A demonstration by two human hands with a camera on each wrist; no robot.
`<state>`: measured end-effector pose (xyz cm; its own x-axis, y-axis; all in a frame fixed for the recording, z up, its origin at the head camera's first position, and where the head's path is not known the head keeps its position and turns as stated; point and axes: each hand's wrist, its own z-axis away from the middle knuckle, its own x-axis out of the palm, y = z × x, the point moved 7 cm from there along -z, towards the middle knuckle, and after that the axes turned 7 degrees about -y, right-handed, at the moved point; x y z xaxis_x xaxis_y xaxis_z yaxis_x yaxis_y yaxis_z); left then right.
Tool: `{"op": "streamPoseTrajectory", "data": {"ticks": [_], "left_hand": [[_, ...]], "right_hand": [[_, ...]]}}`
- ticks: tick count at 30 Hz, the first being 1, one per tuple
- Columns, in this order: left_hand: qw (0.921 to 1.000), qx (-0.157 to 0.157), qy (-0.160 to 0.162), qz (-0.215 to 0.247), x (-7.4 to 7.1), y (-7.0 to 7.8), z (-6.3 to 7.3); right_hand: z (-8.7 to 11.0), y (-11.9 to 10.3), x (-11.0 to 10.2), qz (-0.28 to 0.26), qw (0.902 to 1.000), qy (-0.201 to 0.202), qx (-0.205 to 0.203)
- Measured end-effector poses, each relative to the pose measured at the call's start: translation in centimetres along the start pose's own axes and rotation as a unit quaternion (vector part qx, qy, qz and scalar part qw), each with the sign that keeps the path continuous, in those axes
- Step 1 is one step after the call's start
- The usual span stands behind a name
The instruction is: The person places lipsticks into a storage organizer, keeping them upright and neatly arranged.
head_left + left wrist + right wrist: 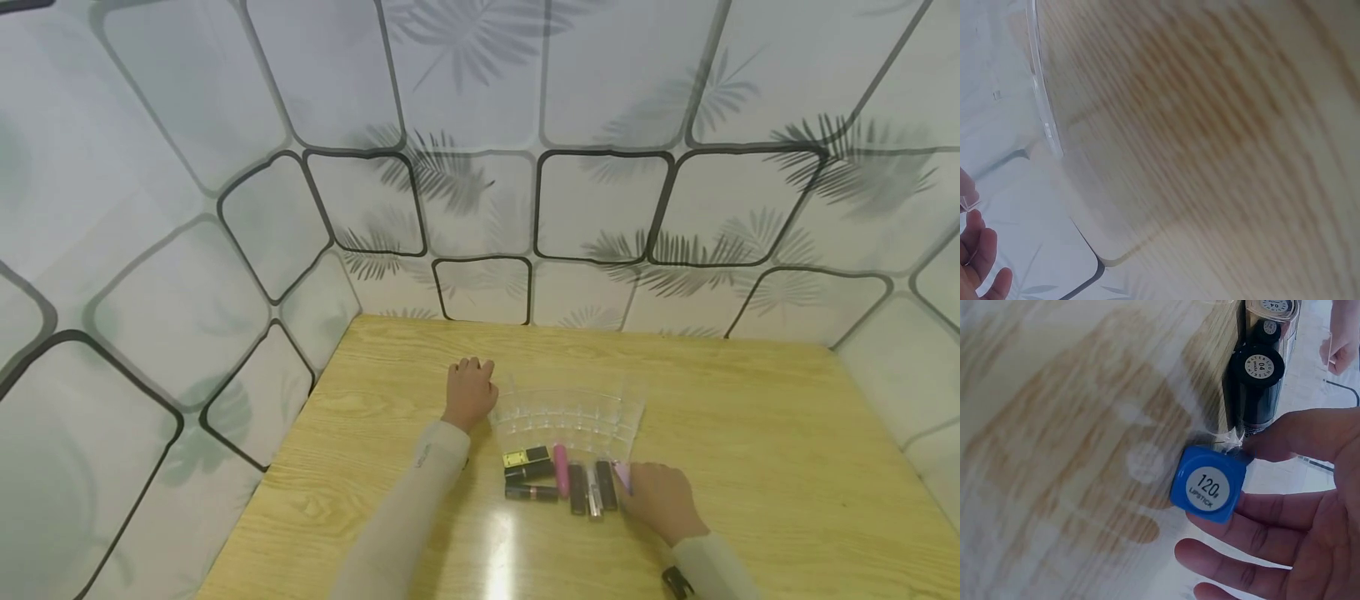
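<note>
The left hand [471, 393] pinched the left edge of a clear tray [566, 419], which rested on the table [750, 433]. In front of this tray, from the left, a yellow-and-black tube [527, 457], a black tube [528, 472] and a banded tube [531, 493] lay crosswise. Beside them a pink tube [562, 471], a dark tube [577, 488], a silver tube [595, 493] and a further dark tube [606, 485] pointed toward the tray. Rightmost, the right hand [662, 498] pinched a blue-ended lipstick [1209, 484] between thumb and fingers, near that last tube.
</note>
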<state>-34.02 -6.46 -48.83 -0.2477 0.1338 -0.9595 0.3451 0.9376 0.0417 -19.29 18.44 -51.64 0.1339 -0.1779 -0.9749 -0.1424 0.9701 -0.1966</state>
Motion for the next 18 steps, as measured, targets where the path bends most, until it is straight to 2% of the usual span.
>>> {"op": "streamPoseTrajectory", "data": {"ticks": [7, 11, 18], "left_hand": [[0.9999, 0.004, 0.006, -0.015, -0.17, 0.37, -0.02], [0.9998, 0.001, -0.004, -0.018, -0.06, 0.41, -0.08], [0.9997, -0.009, -0.019, -0.01, -0.02, 0.35, 0.03]], "right_hand": [[0.11, -0.11, -0.26, 0.015, 0.9998, 0.011, -0.007], [-0.06, 0.03, -0.07, 0.022, 0.9997, 0.008, -0.007], [-0.13, 0.45, 0.06, 0.004, 1.0, 0.003, -0.003]]}}
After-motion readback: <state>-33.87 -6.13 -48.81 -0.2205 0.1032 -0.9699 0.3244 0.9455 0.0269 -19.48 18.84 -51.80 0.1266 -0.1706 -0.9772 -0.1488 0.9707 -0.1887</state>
